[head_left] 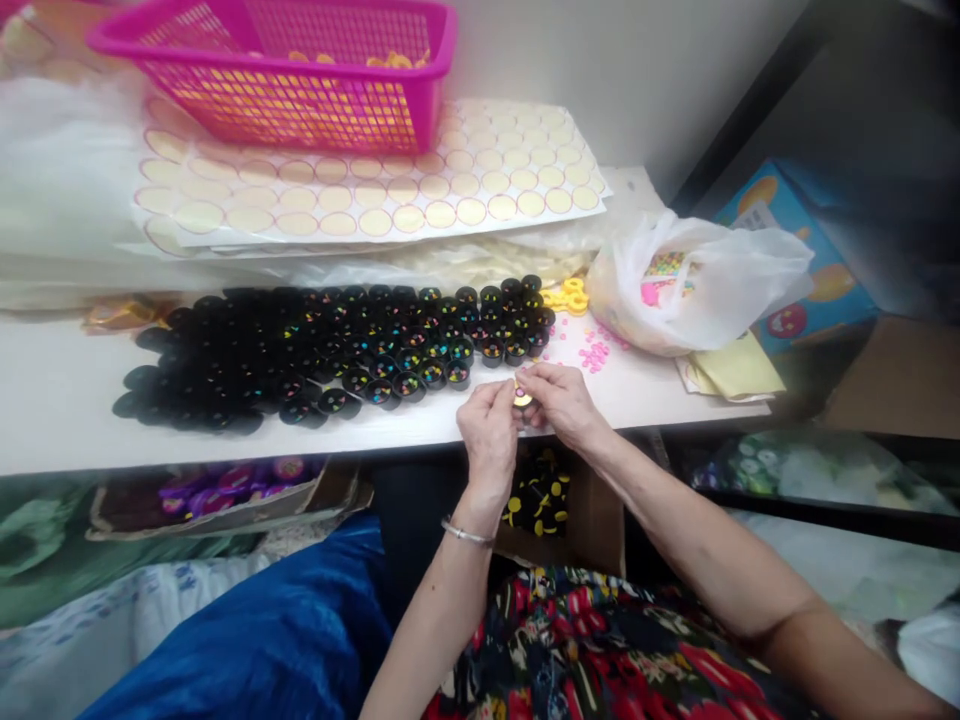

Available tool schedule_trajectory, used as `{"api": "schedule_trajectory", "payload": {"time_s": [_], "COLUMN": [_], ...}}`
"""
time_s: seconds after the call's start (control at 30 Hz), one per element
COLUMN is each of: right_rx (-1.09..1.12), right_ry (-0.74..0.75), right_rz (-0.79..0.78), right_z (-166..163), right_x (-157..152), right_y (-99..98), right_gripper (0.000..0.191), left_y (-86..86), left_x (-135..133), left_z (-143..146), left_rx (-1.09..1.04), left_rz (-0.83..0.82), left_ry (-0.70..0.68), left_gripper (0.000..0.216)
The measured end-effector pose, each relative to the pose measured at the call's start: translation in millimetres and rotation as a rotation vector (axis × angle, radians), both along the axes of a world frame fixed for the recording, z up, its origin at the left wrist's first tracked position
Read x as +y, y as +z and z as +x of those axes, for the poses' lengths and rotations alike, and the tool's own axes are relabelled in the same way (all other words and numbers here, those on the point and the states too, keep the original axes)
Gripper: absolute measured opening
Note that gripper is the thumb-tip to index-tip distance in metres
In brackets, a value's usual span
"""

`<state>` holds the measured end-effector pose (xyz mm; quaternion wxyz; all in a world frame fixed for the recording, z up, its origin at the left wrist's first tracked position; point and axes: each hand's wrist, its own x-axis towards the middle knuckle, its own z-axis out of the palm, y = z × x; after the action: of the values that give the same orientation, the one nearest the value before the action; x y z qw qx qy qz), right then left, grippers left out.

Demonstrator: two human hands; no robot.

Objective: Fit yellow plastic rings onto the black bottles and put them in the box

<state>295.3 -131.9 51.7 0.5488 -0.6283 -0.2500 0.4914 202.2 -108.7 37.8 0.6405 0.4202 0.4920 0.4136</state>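
My left hand [489,430] and my right hand [562,400] meet over the front edge of the white table [60,400]. Both pinch one small round yellow piece [522,397] between their fingertips. Just behind the hands lies a wide bed of several small black cups [330,345] with coloured beads inside. A few yellow rings [568,296] and loose pink beads [595,354] lie to the right of the cups.
A pink mesh basket [300,70] stands on sheets of round stickers [390,190] at the back. A white plastic bag [694,280] sits right. Below the table edge is a cardboard box of black and yellow parts [538,500]. Blue cloth [262,630] covers my lap.
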Motion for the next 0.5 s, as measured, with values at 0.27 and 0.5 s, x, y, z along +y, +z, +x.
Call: {"api": "schedule_trajectory", "payload": {"time_s": [0.27, 0.5], "right_rx": [0.073, 0.244], "right_ry": [-0.04, 0.014], "right_rz": [-0.023, 0.029], "right_z": [-6, -2], "right_x": [5, -8], "right_y": [5.2, 2.6], "right_gripper": [0.027, 0.031], "left_y": [7.2, 1.1], "left_x": [15, 12], "left_z": [-3, -6], "left_rx": [0.044, 0.184], "left_rz": [-0.062, 0.076], "left_ry": [-0.097, -0.125], "left_gripper": [0.018, 0.034]}}
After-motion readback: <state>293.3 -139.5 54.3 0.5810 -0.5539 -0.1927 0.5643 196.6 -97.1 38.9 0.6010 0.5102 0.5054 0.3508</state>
